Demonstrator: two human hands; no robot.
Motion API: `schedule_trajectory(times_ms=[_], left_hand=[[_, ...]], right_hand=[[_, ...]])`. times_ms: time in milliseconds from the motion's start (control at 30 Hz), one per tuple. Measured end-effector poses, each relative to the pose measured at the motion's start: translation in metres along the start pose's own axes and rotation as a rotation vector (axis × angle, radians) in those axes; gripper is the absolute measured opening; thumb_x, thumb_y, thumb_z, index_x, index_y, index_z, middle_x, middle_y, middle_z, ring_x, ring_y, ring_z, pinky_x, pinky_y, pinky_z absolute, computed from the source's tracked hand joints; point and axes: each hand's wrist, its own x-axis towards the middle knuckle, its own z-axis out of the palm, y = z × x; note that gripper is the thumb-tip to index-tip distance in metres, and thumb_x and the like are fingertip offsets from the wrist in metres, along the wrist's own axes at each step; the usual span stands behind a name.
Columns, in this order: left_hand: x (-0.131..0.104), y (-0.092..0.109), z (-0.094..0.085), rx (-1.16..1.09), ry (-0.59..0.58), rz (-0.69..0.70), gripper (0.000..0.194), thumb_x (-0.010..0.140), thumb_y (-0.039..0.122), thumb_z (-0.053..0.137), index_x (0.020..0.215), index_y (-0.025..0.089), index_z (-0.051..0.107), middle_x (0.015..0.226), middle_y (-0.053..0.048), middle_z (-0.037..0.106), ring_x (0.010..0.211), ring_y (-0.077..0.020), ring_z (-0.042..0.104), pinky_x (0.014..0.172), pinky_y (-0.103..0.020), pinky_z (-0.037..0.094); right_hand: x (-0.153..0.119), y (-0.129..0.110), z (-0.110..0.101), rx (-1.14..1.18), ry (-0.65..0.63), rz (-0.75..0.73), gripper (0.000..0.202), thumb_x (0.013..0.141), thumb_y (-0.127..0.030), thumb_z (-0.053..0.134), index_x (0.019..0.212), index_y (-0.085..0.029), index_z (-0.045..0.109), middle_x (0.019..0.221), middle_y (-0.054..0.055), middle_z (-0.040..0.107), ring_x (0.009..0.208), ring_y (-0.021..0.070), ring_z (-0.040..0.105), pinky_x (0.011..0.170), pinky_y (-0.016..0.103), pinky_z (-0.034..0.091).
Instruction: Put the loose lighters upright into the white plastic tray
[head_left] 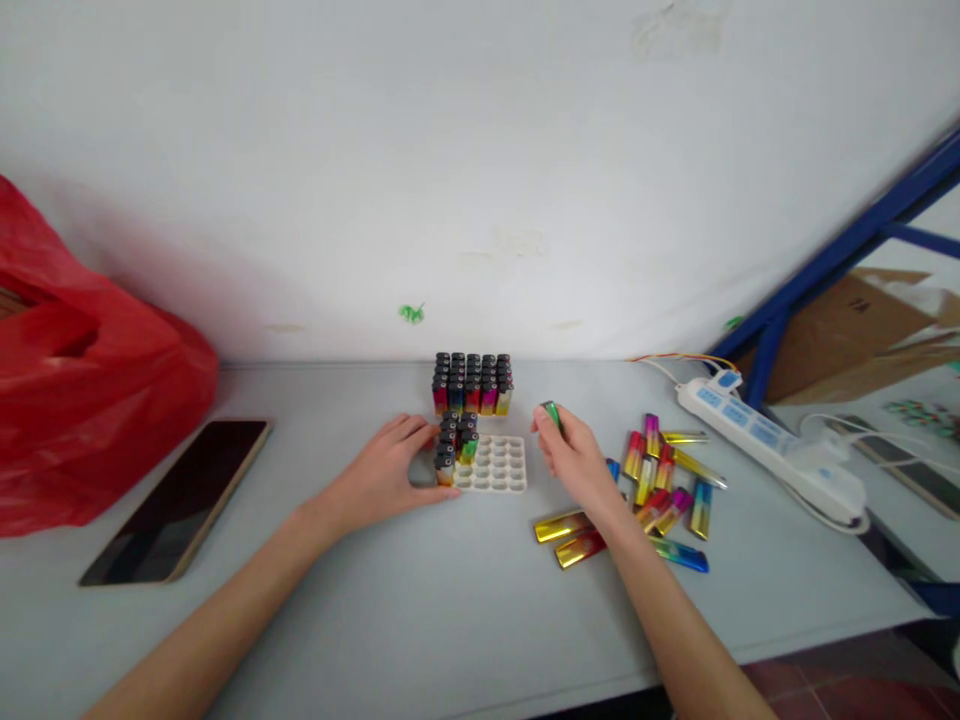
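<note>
Your right hand [574,455] is closed around a green lighter [552,413], its tip poking up between thumb and fingers, held just right of the tray [501,470] and a little above the table. Your left hand [390,470] lies flat and relaxed, fingers loosely spread, holding nothing; its fingertips touch the tray's left edge, where a few lighters stand upright in the sockets. The rest of the white tray shows bare round holes.

Just behind it stands a full block [472,383] of lighters, upright in tight rows, black caps up. To the right of your right wrist a loose pile [667,480] of shiny lighters lies flat in gold, red, purple and blue; two of them [570,536] rest nearer you, by your forearm.

The table [420,600] is pale grey and smooth, pushed against a white wall [480,150] with a small green mark. On the far left a red bag [82,380] slumps, with a dark phone [180,498] face up beside it. On the right a white power strip [765,440] trails its cable toward the table edge, and beyond it a blue frame [847,250] leans over cardboard [862,330].
</note>
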Motion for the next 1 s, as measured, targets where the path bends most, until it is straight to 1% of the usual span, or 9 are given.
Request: schedule_trajectory(times_ms=[100, 200, 367, 567, 700, 800, 867, 933, 1000], left_hand=[[0.0, 0.001, -0.001, -0.001, -0.005, 0.003, 0.06, 0.079, 0.071, 0.084, 0.107, 0.019, 0.071, 0.108, -0.01, 0.071, 0.106, -0.0338, 0.067, 0.099, -0.047, 0.056], [0.0, 0.002, -0.002, -0.007, -0.005, 0.004, 0.061, 0.079, 0.072, 0.084, 0.108, 0.019, 0.07, 0.108, -0.01, 0.071, 0.107, -0.0339, 0.067, 0.099, -0.047, 0.055], [0.0, 0.001, 0.001, -0.004, -0.005, 0.012, 0.062, 0.081, 0.072, 0.083, 0.11, 0.019, 0.07, 0.11, -0.01, 0.07, 0.11, -0.0344, 0.066, 0.101, -0.047, 0.055], [-0.001, -0.001, 0.003, -0.008, 0.001, 0.019, 0.065, 0.08, 0.073, 0.083, 0.112, 0.019, 0.07, 0.11, -0.011, 0.07, 0.108, -0.0345, 0.066, 0.101, -0.048, 0.055], [-0.001, 0.0, 0.001, -0.02, 0.003, 0.028, 0.061, 0.08, 0.071, 0.085, 0.109, 0.019, 0.07, 0.109, -0.01, 0.071, 0.108, -0.034, 0.067, 0.1, -0.048, 0.056], [-0.001, 0.001, 0.001, -0.021, 0.007, 0.021, 0.062, 0.079, 0.07, 0.085, 0.11, 0.019, 0.071, 0.109, -0.01, 0.071, 0.107, -0.0342, 0.067, 0.1, -0.049, 0.056], [-0.001, 0.001, 0.001, -0.02, 0.002, 0.017, 0.064, 0.079, 0.071, 0.085, 0.112, 0.018, 0.071, 0.11, -0.011, 0.072, 0.109, -0.0348, 0.067, 0.102, -0.049, 0.056], [-0.001, 0.003, 0.0, -0.021, 0.001, 0.017, 0.066, 0.08, 0.072, 0.084, 0.115, 0.018, 0.071, 0.113, -0.013, 0.072, 0.111, -0.0354, 0.067, 0.104, -0.05, 0.055], [0.0, 0.004, 0.0, -0.027, -0.001, 0.022, 0.068, 0.08, 0.072, 0.084, 0.119, 0.017, 0.071, 0.115, -0.013, 0.072, 0.113, -0.0358, 0.067, 0.106, -0.051, 0.054]], right_hand=[[-0.007, -0.012, 0.012, -0.049, -0.01, 0.009, 0.058, 0.102, -0.069, 0.05, 0.067, -0.024, 0.043, 0.06, -0.006, 0.038, 0.058, 0.0118, 0.038, 0.055, 0.026, 0.03], [-0.013, -0.022, 0.018, -0.104, -0.008, 0.002, 0.058, 0.099, -0.063, 0.053, 0.06, -0.025, 0.034, 0.057, -0.006, 0.031, 0.057, 0.0105, 0.032, 0.055, 0.028, 0.024], [-0.017, -0.026, 0.021, -0.145, -0.022, -0.042, 0.042, 0.095, -0.048, 0.051, 0.062, -0.025, 0.038, 0.057, -0.007, 0.035, 0.056, 0.0105, 0.034, 0.055, 0.028, 0.024], [-0.017, -0.024, 0.021, -0.171, -0.004, -0.052, 0.052, 0.099, -0.058, 0.052, 0.062, -0.024, 0.038, 0.056, -0.007, 0.033, 0.057, 0.0107, 0.032, 0.056, 0.028, 0.024], [-0.018, -0.025, 0.021, -0.174, -0.013, -0.058, 0.045, 0.098, -0.05, 0.051, 0.062, -0.025, 0.038, 0.056, -0.008, 0.032, 0.056, 0.011, 0.032, 0.056, 0.028, 0.024], [-0.02, -0.028, 0.02, -0.166, -0.037, -0.048, 0.04, 0.101, -0.049, 0.05, 0.07, -0.025, 0.044, 0.057, -0.008, 0.038, 0.055, 0.0119, 0.038, 0.057, 0.028, 0.028], [-0.021, -0.029, 0.019, -0.165, -0.086, -0.04, 0.036, 0.106, -0.052, 0.05, 0.083, -0.024, 0.052, 0.061, -0.007, 0.048, 0.057, 0.0135, 0.045, 0.059, 0.028, 0.033], [-0.021, -0.029, 0.018, -0.183, -0.146, -0.055, 0.032, 0.109, -0.052, 0.048, 0.096, -0.024, 0.055, 0.069, -0.005, 0.057, 0.064, 0.0159, 0.054, 0.064, 0.028, 0.039], [-0.021, -0.029, 0.015, -0.207, -0.186, -0.118, 0.031, 0.112, -0.049, 0.044, 0.099, -0.024, 0.057, 0.08, 0.0, 0.064, 0.076, 0.0187, 0.061, 0.071, 0.029, 0.044]])
